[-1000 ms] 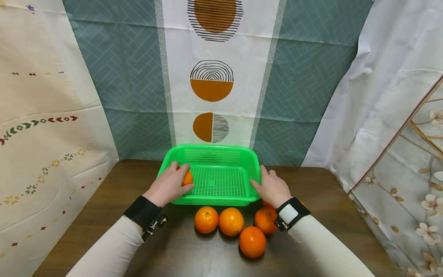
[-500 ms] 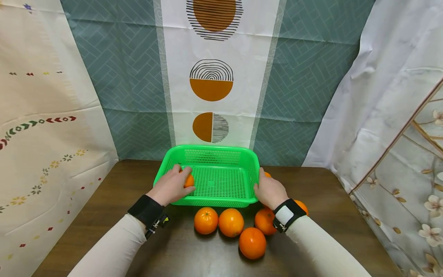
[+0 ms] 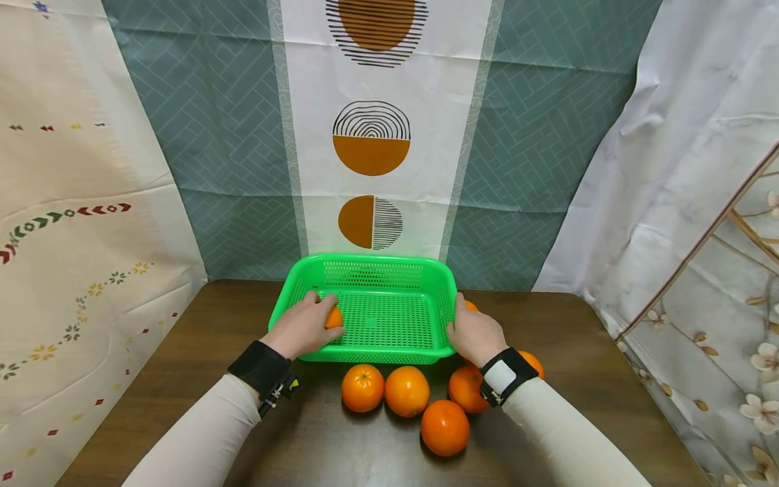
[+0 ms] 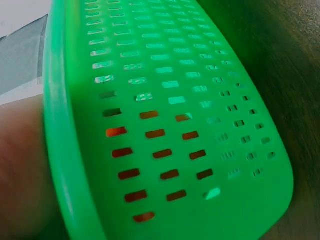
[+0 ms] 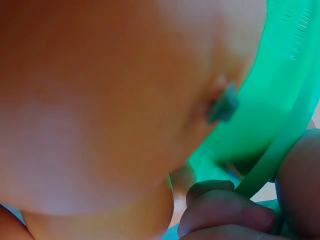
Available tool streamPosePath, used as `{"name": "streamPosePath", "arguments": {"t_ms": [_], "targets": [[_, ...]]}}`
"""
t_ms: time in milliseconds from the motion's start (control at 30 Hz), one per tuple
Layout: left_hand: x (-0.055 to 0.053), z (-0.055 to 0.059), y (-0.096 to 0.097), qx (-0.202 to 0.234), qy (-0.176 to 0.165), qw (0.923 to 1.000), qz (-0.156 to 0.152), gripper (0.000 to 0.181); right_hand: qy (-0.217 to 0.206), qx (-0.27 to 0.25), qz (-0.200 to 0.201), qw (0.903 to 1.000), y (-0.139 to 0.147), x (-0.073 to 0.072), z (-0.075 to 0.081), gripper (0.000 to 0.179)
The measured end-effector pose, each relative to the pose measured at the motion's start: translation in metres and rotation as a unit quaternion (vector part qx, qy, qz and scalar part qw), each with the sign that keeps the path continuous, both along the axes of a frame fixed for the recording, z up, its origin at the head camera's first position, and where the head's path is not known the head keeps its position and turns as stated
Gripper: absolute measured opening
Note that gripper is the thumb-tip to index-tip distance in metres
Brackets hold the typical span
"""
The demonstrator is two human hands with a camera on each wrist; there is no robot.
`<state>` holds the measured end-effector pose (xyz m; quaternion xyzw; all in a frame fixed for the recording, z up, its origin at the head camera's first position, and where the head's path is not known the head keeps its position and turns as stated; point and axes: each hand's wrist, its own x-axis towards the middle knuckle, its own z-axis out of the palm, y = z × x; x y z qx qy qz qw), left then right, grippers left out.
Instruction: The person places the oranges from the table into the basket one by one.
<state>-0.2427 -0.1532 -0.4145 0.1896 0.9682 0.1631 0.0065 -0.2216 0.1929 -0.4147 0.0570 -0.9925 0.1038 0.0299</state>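
A green plastic basket (image 3: 377, 356) with slotted walls stands at the back of the table. Inside its left end, my left hand (image 3: 299, 329) holds an orange (image 3: 334, 318), mostly hidden by the fingers. Bits of that orange show through the slots of the basket wall (image 4: 200, 220) in the left wrist view. My right hand (image 3: 478, 336) grips the basket's right rim, with its fingers (image 5: 225, 215) curled at the rim in the right wrist view. A large orange (image 5: 115, 110) with a green stem end fills much of that view.
Several oranges lie in front of the basket, among them a left one (image 3: 362, 388), a middle one (image 3: 408, 391) and the nearest one (image 3: 445, 427). More oranges, such as one by the right wrist (image 3: 533, 364), lie around the right hand. Patterned cloth (image 3: 371, 223) hangs behind the table (image 3: 304, 433).
My right hand has lowered its fingers and taken hold of the basket's right rim. An orange beyond that hand has come into sight. My left hand stays at its orange.
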Motion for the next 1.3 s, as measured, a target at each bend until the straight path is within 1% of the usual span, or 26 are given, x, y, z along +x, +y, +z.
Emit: {"name": "streamPosePath", "arguments": {"t_ms": [300,500,767,867,1133,1300], "targets": [[-0.007,0.0,-0.002,-0.016,-0.047,0.9988,0.001,0.061,0.005,-0.002,0.001,1.0,0.001,-0.002,-0.003,0.069],[-0.008,0.001,-0.004,-0.017,-0.057,0.9982,-0.005,0.059,0.007,0.01,-0.005,0.9999,-0.001,-0.002,-0.004,0.07],[-0.009,0.0,-0.005,-0.009,-0.074,0.9972,-0.003,0.058,0.008,0.002,-0.002,1.0,-0.002,-0.001,-0.004,0.07],[-0.01,-0.001,-0.005,-0.01,-0.078,0.9969,-0.004,0.058,0.013,0.003,0.001,0.9999,-0.001,-0.001,-0.005,0.069],[-0.01,-0.003,-0.005,-0.016,-0.072,0.9972,-0.01,0.058,0.016,0.005,0.003,0.9999,-0.001,-0.001,-0.006,0.07],[-0.011,-0.003,-0.005,-0.017,-0.07,0.9974,-0.007,0.06,0.025,0.005,0.006,0.9996,0.0,-0.001,-0.007,0.069]]}}
